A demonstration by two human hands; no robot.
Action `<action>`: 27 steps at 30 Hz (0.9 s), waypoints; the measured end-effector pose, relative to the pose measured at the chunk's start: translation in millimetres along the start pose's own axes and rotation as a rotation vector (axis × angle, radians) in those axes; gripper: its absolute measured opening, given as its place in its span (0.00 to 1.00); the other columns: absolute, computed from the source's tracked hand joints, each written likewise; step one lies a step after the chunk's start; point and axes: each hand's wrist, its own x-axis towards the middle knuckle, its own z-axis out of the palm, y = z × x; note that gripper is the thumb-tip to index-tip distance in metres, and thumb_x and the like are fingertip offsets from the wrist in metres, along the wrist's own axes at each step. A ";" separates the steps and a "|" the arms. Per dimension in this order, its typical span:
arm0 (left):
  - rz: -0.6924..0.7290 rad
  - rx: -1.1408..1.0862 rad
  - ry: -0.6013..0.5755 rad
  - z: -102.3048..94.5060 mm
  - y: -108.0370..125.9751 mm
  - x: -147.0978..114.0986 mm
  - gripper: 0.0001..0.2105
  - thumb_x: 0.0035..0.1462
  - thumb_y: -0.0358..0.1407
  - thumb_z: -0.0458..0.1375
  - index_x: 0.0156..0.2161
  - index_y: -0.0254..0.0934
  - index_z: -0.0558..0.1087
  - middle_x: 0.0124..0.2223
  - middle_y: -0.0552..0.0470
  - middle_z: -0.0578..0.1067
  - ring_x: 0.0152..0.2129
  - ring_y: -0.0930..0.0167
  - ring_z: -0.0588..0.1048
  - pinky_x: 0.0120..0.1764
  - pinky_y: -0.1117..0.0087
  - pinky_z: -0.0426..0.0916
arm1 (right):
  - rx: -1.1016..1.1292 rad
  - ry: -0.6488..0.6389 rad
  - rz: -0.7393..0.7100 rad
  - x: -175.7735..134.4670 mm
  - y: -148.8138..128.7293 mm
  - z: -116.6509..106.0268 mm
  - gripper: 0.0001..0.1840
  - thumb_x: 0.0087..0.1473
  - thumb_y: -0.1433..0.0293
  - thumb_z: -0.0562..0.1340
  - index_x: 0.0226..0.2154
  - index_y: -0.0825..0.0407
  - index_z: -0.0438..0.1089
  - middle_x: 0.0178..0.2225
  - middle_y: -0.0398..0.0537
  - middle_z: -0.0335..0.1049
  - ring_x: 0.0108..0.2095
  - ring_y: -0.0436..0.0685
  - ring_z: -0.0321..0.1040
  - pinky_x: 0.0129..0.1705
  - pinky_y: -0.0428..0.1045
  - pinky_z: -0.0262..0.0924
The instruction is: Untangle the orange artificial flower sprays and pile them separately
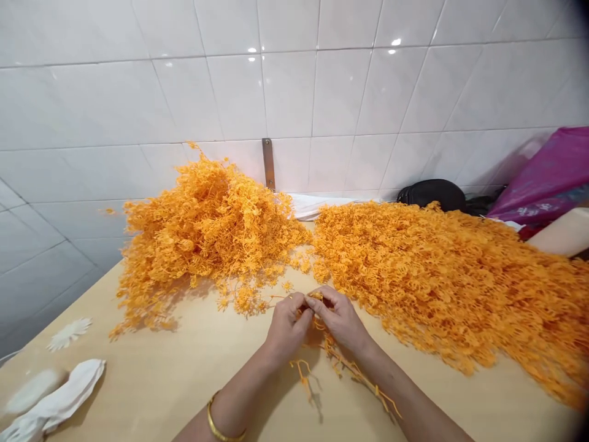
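Observation:
My left hand (pixel 289 324) and my right hand (pixel 344 320) meet above the table, fingertips pinched together. Between them is an orange dried-flower sprig (pixel 352 366), its thin branching stems trailing down beside my right wrist. The exact spot where the fingers grip is partly hidden. Below my left hand another thin orange stem (pixel 302 376) hangs or lies; I cannot tell which. Behind my hands stands a tall heap of orange dried flowers (pixel 207 227), with loose blossoms (pixel 248 298) at its front edge. A wider, lower orange flower pile (pixel 437 270) spreads to the right.
The wooden table (pixel 184 374) meets a white tiled wall (pixel 294 92) with a brown strap (pixel 268 164) on it. At left lie a white flower-shaped piece (pixel 69 334) and white cloth (pixel 69 396). A black case (pixel 435 194) and purple bag (pixel 543 178) are at back right.

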 end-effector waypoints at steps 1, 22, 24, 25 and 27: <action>0.010 0.033 -0.013 1.2 -1.3 -0.8 0.07 0.47 0.30 0.49 0.21 0.35 0.62 0.21 0.56 0.62 0.21 0.76 0.60 0.27 0.74 0.55 | -0.032 0.003 -0.029 0.4 -0.4 1.4 0.14 0.52 0.64 0.53 0.21 0.54 0.62 0.22 0.42 0.58 0.24 0.49 0.56 0.26 0.45 0.50; -0.152 -0.219 -0.184 2.0 -2.4 -4.4 0.11 0.52 0.39 0.50 0.24 0.34 0.61 0.21 0.57 0.59 0.19 0.78 0.56 0.23 0.75 0.52 | 0.421 0.321 0.219 6.6 0.8 -37.0 0.14 0.47 0.67 0.55 0.38 0.52 0.65 0.26 0.42 0.63 0.22 0.47 0.60 0.27 0.46 0.57; -0.142 -0.211 -0.198 0.9 -1.2 -4.7 0.11 0.52 0.40 0.50 0.24 0.34 0.61 0.21 0.57 0.58 0.19 0.78 0.56 0.24 0.76 0.52 | 0.514 0.233 0.283 4.8 -1.2 -34.6 0.12 0.42 0.69 0.57 0.34 0.53 0.66 0.26 0.42 0.63 0.22 0.46 0.59 0.27 0.45 0.56; -0.142 -0.209 -0.204 0.5 -0.8 -4.9 0.11 0.52 0.40 0.50 0.24 0.34 0.61 0.21 0.57 0.58 0.19 0.78 0.56 0.24 0.76 0.52 | 0.567 0.174 0.317 4.2 -2.3 -34.7 0.11 0.40 0.71 0.58 0.32 0.53 0.65 0.27 0.42 0.62 0.22 0.45 0.58 0.26 0.45 0.56; -0.150 -0.206 -0.216 -0.1 -0.3 -5.1 0.12 0.52 0.41 0.50 0.25 0.34 0.61 0.21 0.57 0.58 0.20 0.78 0.56 0.24 0.75 0.53 | 0.623 0.054 0.356 3.1 -4.2 -36.1 0.11 0.36 0.72 0.60 0.29 0.53 0.64 0.28 0.41 0.62 0.21 0.44 0.57 0.25 0.44 0.55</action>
